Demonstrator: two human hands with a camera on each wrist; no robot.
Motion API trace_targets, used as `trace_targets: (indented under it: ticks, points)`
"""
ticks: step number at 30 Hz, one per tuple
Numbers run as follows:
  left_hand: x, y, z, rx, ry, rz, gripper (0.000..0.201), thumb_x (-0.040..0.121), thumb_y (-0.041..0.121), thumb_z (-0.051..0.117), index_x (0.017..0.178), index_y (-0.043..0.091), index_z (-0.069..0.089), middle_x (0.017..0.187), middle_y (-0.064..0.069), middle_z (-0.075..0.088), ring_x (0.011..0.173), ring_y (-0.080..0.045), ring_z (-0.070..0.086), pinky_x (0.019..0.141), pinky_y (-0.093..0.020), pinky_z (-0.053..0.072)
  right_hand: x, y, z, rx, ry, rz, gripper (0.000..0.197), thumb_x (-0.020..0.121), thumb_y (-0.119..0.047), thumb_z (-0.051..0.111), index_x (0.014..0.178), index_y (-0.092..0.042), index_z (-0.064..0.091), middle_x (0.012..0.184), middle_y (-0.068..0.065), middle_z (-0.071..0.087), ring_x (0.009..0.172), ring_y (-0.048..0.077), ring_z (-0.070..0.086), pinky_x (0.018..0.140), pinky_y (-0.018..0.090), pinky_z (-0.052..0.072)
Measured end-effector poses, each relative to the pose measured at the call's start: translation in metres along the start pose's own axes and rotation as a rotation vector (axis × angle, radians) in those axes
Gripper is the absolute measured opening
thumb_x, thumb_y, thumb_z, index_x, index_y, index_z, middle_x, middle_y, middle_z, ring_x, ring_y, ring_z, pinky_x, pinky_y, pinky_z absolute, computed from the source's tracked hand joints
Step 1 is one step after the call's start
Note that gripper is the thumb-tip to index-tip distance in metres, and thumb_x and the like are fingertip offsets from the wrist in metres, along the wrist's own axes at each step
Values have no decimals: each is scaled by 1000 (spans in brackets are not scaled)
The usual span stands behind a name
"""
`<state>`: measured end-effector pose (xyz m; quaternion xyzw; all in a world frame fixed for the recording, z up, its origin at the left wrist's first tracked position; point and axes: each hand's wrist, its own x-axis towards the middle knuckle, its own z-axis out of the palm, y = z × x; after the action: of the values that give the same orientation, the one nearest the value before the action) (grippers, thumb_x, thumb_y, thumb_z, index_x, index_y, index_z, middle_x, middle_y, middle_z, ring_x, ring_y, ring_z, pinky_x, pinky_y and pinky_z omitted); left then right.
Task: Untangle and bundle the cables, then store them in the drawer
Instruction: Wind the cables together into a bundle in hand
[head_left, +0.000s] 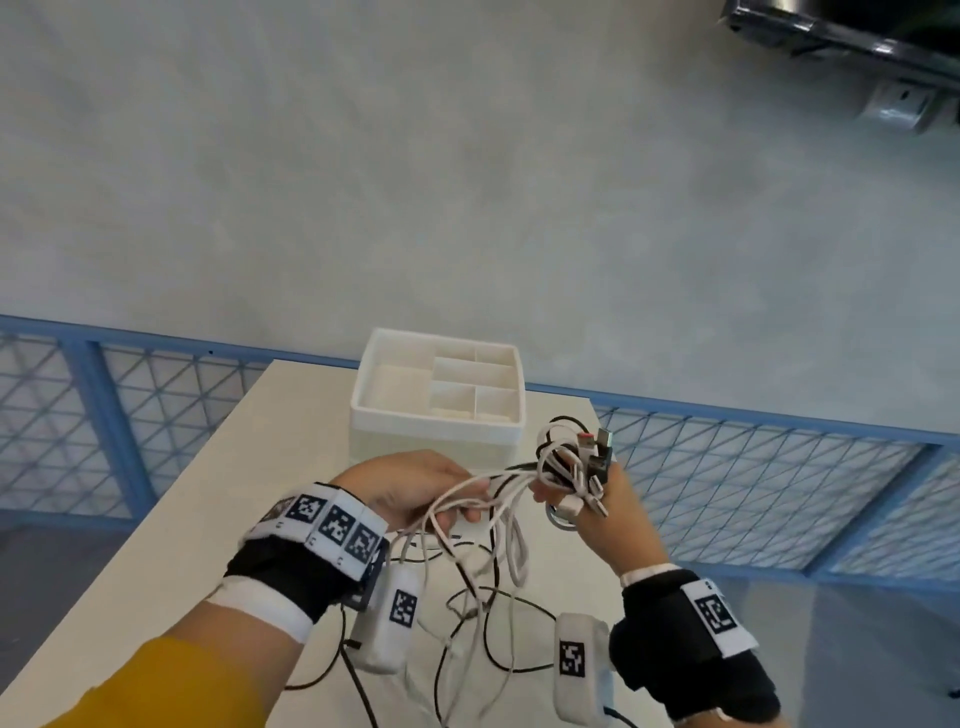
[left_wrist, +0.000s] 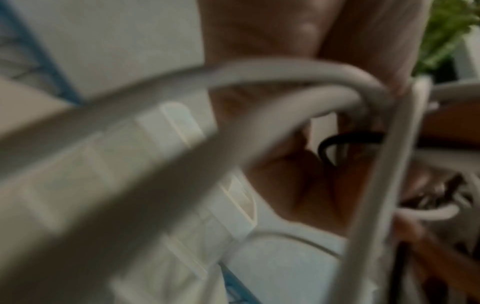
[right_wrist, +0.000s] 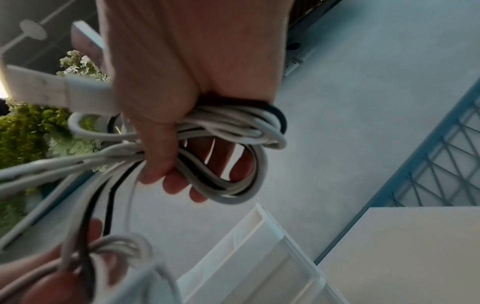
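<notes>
The right hand (head_left: 597, 499) clenches a coil of white and black cables (right_wrist: 233, 131); the left hand (head_left: 415, 488) pinches strands trailing to the white surface (head_left: 156, 545). The white compartmented drawer (head_left: 436, 426) sits just beyond. Tugging those crossed strands risks tightening knots or loosening the coil.

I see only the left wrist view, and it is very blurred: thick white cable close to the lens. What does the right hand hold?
Observer: The right hand grips a coil of white and black cables; the head view shows several plugs sticking up from it.
Operator: And my left hand, from above?
Observer: The left hand holds the strands that run out of that coil; looser cable hangs down to the table.
Operator: Is anything stored already?
Observer: The white divided drawer stands on the table beyond the hands; no cable shows in its visible compartments.
</notes>
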<state>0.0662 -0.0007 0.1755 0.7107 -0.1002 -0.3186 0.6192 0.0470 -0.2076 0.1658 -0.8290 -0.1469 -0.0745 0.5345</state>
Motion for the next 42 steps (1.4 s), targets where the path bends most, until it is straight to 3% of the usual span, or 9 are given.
trace_targets:
  ticks: [9, 13, 17, 22, 26, 30, 33, 38, 42]
  points:
    - [6, 4, 11, 800, 228, -53, 42, 82, 51, 55, 60, 16, 60, 51, 2, 48, 47, -14, 39, 51, -24, 31, -3, 3, 11, 86, 6, -42, 32, 81, 4, 65, 72, -26, 59, 63, -13, 61, 63, -14, 59, 60, 2, 41]
    - [6, 2, 16, 552, 105, 42, 28, 83, 42, 58, 64, 22, 65, 57, 2, 50, 49, -10, 40, 50, -21, 32, 2, 5, 5, 112, 19, -44, 34, 80, 6, 66, 75, -27, 60, 67, -16, 60, 66, -19, 59, 63, 2, 41]
    - [12, -3, 26, 812, -33, 28, 24, 78, 21, 64, 55, 26, 56, 53, 10, 49, 51, -6, 43, 53, -21, 35, 6, 13, 10, 19, -38, 7, 33, 82, -6, 63, 68, -36, 60, 63, -15, 60, 66, -3, 59, 70, 18, 45]
    - [15, -11, 38, 561, -210, -31, 14, 80, 11, 60, 89, 18, 69, 79, 6, 66, 69, 1, 59, 68, -12, 45, 1, 2, 3, 42, -35, -67, 7, 75, -20, 58, 74, -26, 60, 72, -14, 60, 66, -19, 57, 66, 0, 40]
    - [31, -20, 29, 858, 153, -181, 38, 93, 34, 42, 64, 22, 64, 59, 2, 56, 51, -10, 48, 57, -23, 40, 0, 16, -7, -12, -80, -50, 18, 77, -20, 63, 86, -5, 69, 73, -10, 61, 66, -11, 57, 66, 11, 43]
    - [31, -31, 10, 315, 335, 84, 17, 91, 17, 53, 79, 13, 65, 67, 2, 59, 49, -1, 51, 53, -14, 42, -4, 35, -20, 43, -90, -11, 16, 81, 0, 67, 85, -16, 64, 73, -14, 59, 65, -18, 57, 63, 3, 41]
    - [26, -31, 20, -65, 359, 273, 29, 87, 6, 53, 66, 15, 70, 63, 6, 67, 59, -5, 60, 60, -15, 51, -5, 44, -28, 102, -79, 33, 13, 81, -3, 69, 84, -15, 63, 68, -14, 58, 59, -21, 55, 60, 0, 40]
    - [29, -25, 33, -508, 470, 319, 42, 78, 38, 46, 65, 8, 72, 49, 0, 55, 53, -10, 57, 58, -18, 52, -7, 62, -18, 175, -125, 115, 7, 80, -12, 71, 82, -16, 65, 63, -12, 64, 58, -10, 59, 60, 7, 44]
    - [30, -23, 32, -594, 605, 346, 40, 92, 25, 47, 70, 0, 68, 47, -2, 36, 51, -15, 47, 53, -19, 53, -4, 68, -14, 205, -80, 97, 27, 81, -4, 68, 68, -25, 59, 51, -23, 63, 55, -11, 57, 60, 5, 41]
